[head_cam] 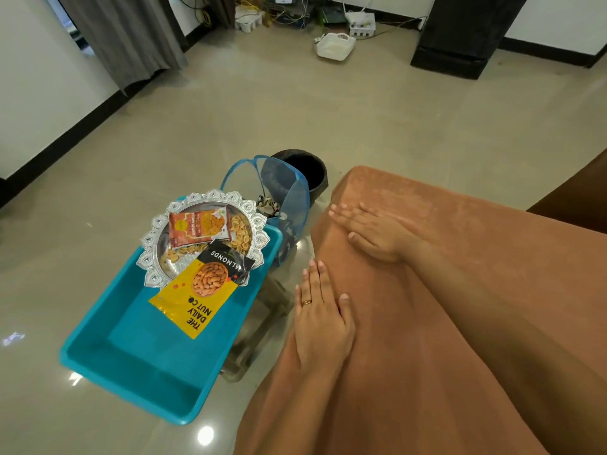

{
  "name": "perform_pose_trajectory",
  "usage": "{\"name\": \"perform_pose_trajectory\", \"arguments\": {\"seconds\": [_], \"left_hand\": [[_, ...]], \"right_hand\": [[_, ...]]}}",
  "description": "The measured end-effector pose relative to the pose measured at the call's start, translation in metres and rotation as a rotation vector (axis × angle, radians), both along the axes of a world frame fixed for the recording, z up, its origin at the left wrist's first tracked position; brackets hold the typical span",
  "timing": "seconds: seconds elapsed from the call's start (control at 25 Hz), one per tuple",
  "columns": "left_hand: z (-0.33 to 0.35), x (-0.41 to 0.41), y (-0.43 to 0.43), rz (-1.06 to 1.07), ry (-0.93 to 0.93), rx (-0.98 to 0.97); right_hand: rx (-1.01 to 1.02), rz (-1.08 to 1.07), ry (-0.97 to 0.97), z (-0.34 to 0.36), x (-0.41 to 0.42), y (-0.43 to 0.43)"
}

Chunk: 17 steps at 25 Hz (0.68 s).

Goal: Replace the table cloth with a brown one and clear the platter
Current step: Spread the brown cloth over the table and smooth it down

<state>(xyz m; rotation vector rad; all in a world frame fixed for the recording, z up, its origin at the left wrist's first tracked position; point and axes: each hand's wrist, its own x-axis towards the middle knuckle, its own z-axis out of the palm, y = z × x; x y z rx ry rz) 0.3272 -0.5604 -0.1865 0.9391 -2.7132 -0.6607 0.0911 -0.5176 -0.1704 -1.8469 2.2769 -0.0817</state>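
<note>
A brown cloth [460, 290] covers the table at the right and hangs over its left edge. My left hand [320, 318] lies flat on the cloth at that edge, fingers straight. My right hand [371, 229] presses flat on the cloth near the far left corner. Left of the table, a silver scalloped platter [154, 239] rests on the far end of a teal tub [131, 353] on the floor. On the platter lie a red snack packet [198, 228], loose snack pieces [241, 236] and a yellow almond packet [202, 290] that overhangs its rim.
A blue mesh hamper [289, 195] with a patterned cloth inside stands between the tub and the table. A black bin [308, 169] is behind it. A white basket [335, 46], cables and a dark speaker [460, 31] stand at the far wall. Grey curtains hang far left.
</note>
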Motion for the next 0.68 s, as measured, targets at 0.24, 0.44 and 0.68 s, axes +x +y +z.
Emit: {"name": "perform_pose_trajectory", "arguments": {"seconds": [0.24,0.44,0.68], "left_hand": [[-0.002,-0.004,0.001,0.013,-0.025,0.018],[-0.002,-0.006,0.002,0.007,-0.051,0.035],[0.002,-0.005,0.002,0.008,-0.059,0.049]], "right_hand": [[-0.01,-0.246,-0.011,0.002,-0.078,-0.027],[-0.073,-0.418,-0.029,-0.006,-0.098,-0.039],[-0.113,-0.552,-0.071,0.021,-0.021,-0.028]]}}
